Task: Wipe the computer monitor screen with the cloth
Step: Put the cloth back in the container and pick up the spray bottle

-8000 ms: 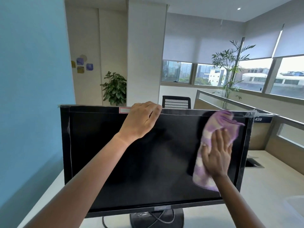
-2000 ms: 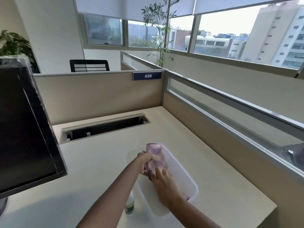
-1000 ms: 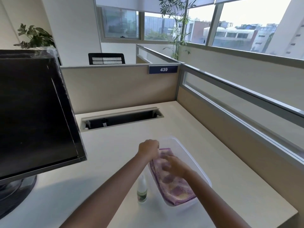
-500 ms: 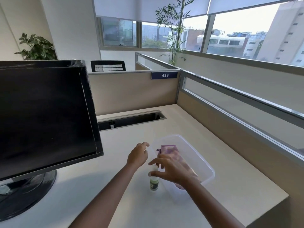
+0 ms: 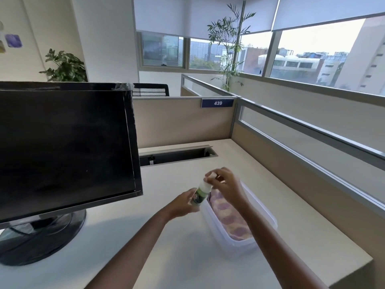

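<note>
A black computer monitor [image 5: 62, 147] stands on its round base at the left of the desk, its screen dark. The purple and white checked cloth [image 5: 231, 220] lies in a clear plastic tub [image 5: 264, 217] to the right of my hands. My left hand [image 5: 183, 203] grips the body of a small white spray bottle with a green label [image 5: 200, 195], lifted and tilted above the desk. My right hand [image 5: 225, 182] pinches the bottle's white cap. Both hands are right of the monitor, at the tub's near-left edge.
The beige desk [image 5: 177, 253] ends at a front right corner near the tub. A cable slot [image 5: 177, 156] is cut into the desk behind my hands. Beige partitions with a "439" plate [image 5: 217, 103] close the back and right sides.
The cloth was laid in the tub and let go. My left hand has picked the spray bottle up off the desk, and my right hand has moved from over it onto its cap.
</note>
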